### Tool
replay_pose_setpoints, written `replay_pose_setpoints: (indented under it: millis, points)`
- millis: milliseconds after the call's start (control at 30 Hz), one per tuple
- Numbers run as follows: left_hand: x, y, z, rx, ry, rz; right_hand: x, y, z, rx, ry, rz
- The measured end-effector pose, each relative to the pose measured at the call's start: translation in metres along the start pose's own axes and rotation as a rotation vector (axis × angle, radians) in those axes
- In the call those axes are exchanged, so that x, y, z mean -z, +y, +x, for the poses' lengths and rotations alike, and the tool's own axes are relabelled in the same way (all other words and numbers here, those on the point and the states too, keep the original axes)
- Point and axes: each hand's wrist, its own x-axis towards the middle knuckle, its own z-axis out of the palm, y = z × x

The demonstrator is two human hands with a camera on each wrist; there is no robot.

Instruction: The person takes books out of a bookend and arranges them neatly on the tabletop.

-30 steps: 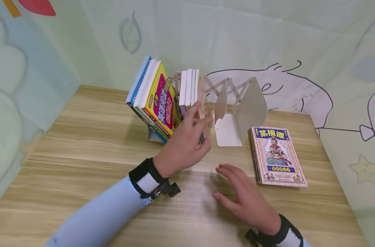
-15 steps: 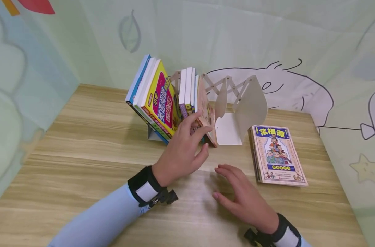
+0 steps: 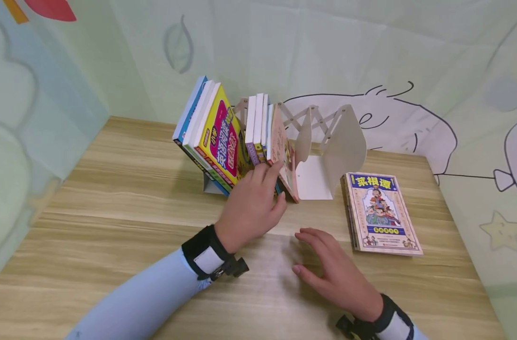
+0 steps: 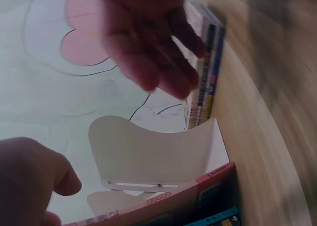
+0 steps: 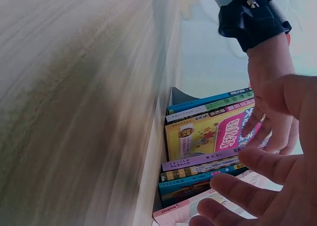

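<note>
My left hand (image 3: 251, 203) has its fingers at the front of a group of slim books (image 3: 256, 125) standing in an expandable metal bookend rack (image 3: 348, 137). At the group's right side, a pink book (image 3: 280, 141) leans, its lower front corner pointing right; my left fingertips are right at its spine edge. Left of these, taller books with a yellow one (image 3: 224, 141) in front tilt leftward. The right wrist view shows the spines, including a purple book (image 5: 195, 160). My right hand (image 3: 339, 274) hovers with fingers extended, holding nothing, nearer me.
A short stack of books (image 3: 382, 212) lies flat on the wooden table (image 3: 114, 212), right of the rack. The rack's rightmost section shows its pale base plate (image 3: 314, 179). A printed cloth backdrop (image 3: 326, 47) rises behind the table.
The pink book has come to lean right against the group, its lower corner out over the base plate. My left hand has drawn back slightly, fingers lower on the spines. The right hand stays put.
</note>
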Motion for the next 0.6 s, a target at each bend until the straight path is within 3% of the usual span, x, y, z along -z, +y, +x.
replay_pose_setpoints:
  millis: [167,433,600]
  points:
    - [-0.003,0.003,0.0,-0.003,0.002,0.046,-0.002,0.001,0.0,0.011,-0.012,0.011]
    - [0.002,0.002,-0.006,0.021,0.009,-0.057,-0.003,0.005,-0.002,0.016,-0.006,0.009]
    - [0.005,0.001,-0.013,0.011,0.069,-0.127,-0.003,0.007,-0.003,0.01,0.011,0.004]
